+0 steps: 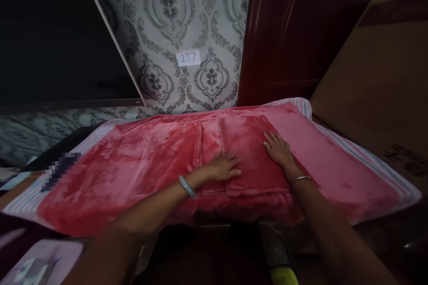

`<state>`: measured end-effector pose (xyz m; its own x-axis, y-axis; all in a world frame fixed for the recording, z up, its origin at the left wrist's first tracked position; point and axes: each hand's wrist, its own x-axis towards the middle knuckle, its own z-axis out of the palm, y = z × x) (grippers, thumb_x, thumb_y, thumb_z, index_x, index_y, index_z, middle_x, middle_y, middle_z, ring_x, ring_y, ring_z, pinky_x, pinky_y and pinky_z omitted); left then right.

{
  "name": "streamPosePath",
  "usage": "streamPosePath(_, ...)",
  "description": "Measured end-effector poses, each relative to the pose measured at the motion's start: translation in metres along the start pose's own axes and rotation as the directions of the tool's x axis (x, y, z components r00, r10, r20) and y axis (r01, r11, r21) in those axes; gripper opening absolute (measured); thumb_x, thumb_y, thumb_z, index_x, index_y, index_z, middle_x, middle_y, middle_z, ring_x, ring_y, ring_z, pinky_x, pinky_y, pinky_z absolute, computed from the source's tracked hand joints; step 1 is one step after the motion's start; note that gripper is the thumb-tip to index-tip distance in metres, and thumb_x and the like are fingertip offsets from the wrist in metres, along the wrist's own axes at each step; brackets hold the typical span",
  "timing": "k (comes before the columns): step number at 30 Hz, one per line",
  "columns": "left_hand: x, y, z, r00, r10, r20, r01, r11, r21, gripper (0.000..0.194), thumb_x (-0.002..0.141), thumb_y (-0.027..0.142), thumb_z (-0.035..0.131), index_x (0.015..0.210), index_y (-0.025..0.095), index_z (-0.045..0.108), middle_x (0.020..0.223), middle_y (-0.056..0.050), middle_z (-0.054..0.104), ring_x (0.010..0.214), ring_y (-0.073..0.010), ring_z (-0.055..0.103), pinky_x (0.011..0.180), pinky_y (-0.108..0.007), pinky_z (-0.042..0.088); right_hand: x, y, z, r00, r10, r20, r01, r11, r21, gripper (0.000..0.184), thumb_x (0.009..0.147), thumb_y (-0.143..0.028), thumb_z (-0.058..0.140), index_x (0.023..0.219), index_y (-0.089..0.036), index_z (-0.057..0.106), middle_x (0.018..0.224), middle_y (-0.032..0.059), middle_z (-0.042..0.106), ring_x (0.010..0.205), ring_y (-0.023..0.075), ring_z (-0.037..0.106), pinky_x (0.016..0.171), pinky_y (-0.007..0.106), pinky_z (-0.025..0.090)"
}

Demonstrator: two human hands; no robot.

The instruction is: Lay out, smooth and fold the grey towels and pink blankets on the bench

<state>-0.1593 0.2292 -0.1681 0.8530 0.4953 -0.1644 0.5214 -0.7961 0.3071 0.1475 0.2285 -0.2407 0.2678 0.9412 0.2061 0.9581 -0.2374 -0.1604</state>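
A red plush cloth lies on a pink-red plush blanket (337,160) with a striped border. The cloth's right part is a folded rectangular panel (250,164), and its left part (170,156) is spread flat. My left hand (223,167), with a pale bangle at the wrist, rests flat near the panel's left edge, fingers apart. At the panel's right edge lies my right hand (280,148), palm down with fingers outstretched, a thin silver bangle on that wrist. Neither hand grips anything.
Behind the blanket rise a patterned wall with a paper label (188,57) reading 277, and a dark red door (284,22). A large dark screen (60,40) stands at left, a cardboard box (384,75) at right. A pinkish case (43,258) sits at lower left.
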Motion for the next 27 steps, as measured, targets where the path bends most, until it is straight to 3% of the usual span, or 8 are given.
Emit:
streamPosePath(4,-0.071,-0.048,-0.016,0.955,-0.127,-0.269,0.105,0.990,-0.095,0.061,0.102,0.052,0.042,0.155,0.023,0.047,0.164,-0.012,0.043,0.154,-0.0273,0.035,0.128,-0.050,0.024,-0.001,0.001,-0.007,0.999,0.022,0.044,-0.024,0.999,0.035,0.060,0.104,-0.040,0.028,0.160,-0.024,0.041,0.167,0.0120,0.034,0.155,0.0305,0.029,0.118,0.063,0.034)
streamPosePath(8,-0.146,-0.104,-0.017,0.719,-0.502,-0.481,0.508,0.852,-0.130,0.061,0.100,0.042,0.047,0.154,0.016,0.047,0.162,-0.018,0.043,0.153,-0.0333,0.036,0.125,-0.058,0.028,-0.011,-0.032,-0.019,0.994,0.086,0.064,-0.093,0.989,0.118,0.065,0.104,-0.048,0.026,0.161,-0.020,0.039,0.166,0.0167,0.035,0.154,0.0350,0.030,0.117,0.066,0.035)
streamPosePath(10,-0.168,-0.116,-0.012,0.637,-0.627,-0.449,0.646,0.752,-0.133,0.062,0.100,0.040,0.046,0.156,0.013,0.044,0.165,-0.020,0.038,0.155,-0.0347,0.032,0.125,-0.061,0.027,-0.020,-0.071,-0.025,0.999,-0.051,0.019,0.045,0.975,0.219,0.065,0.104,-0.048,0.030,0.159,-0.017,0.043,0.164,0.0172,0.038,0.153,0.0335,0.032,0.121,0.059,0.033)
streamPosePath(11,-0.174,-0.116,-0.008,0.629,-0.654,-0.420,0.677,0.726,-0.119,0.062,0.101,0.039,0.045,0.156,0.011,0.043,0.166,-0.021,0.036,0.156,-0.0347,0.029,0.125,-0.062,0.025,-0.025,-0.094,-0.027,0.988,-0.154,-0.008,0.150,0.948,0.282,0.064,0.104,-0.048,0.032,0.158,-0.016,0.045,0.163,0.0165,0.041,0.152,0.0321,0.035,0.122,0.054,0.033)
streamPosePath(14,-0.176,-0.103,0.003,0.675,-0.630,-0.384,0.662,0.747,-0.062,0.061,0.102,0.038,0.044,0.156,0.011,0.043,0.167,-0.021,0.033,0.158,-0.0331,0.025,0.126,-0.063,0.020,-0.036,-0.167,-0.030,0.930,-0.367,0.010,0.318,0.821,0.474,0.065,0.102,-0.048,0.040,0.160,-0.017,0.043,0.152,0.0152,0.055,0.140,0.0303,0.052,0.117,0.046,0.041)
streamPosePath(18,-0.168,-0.080,0.013,0.754,-0.557,-0.348,0.585,0.810,-0.028,0.061,0.102,0.040,0.043,0.159,0.016,0.040,0.167,-0.018,0.035,0.158,-0.0299,0.026,0.128,-0.062,0.018,-0.037,-0.238,-0.025,0.923,-0.318,0.216,0.174,0.847,0.503,0.071,0.101,-0.042,0.047,0.164,-0.012,0.032,0.131,0.0178,0.069,0.120,0.0311,0.067,0.102,0.042,0.051)
streamPosePath(22,-0.158,-0.068,0.016,0.787,-0.541,-0.296,0.562,0.827,-0.019,0.066,0.102,0.042,0.045,0.162,0.016,0.033,0.169,-0.017,0.028,0.159,-0.0289,0.023,0.128,-0.059,0.018,-0.030,-0.268,-0.016,0.960,-0.211,0.187,0.089,0.857,0.508,0.078,0.096,-0.038,0.056,0.165,-0.014,0.028,0.133,0.0166,0.069,0.119,0.0313,0.067,0.102,0.042,0.052)
streamPosePath(27,-0.139,-0.052,0.022,0.829,-0.489,-0.271,0.514,0.857,0.027,0.070,0.101,0.043,0.049,0.163,0.018,0.030,0.171,-0.016,0.022,0.161,-0.0316,0.015,0.128,-0.062,0.018,-0.023,-0.276,-0.001,0.968,-0.251,-0.007,0.195,0.734,0.650,0.078,0.085,-0.012,0.053,0.161,-0.016,0.037,0.148,0.0102,0.060,0.122,0.0214,0.064,0.107,0.034,0.050)
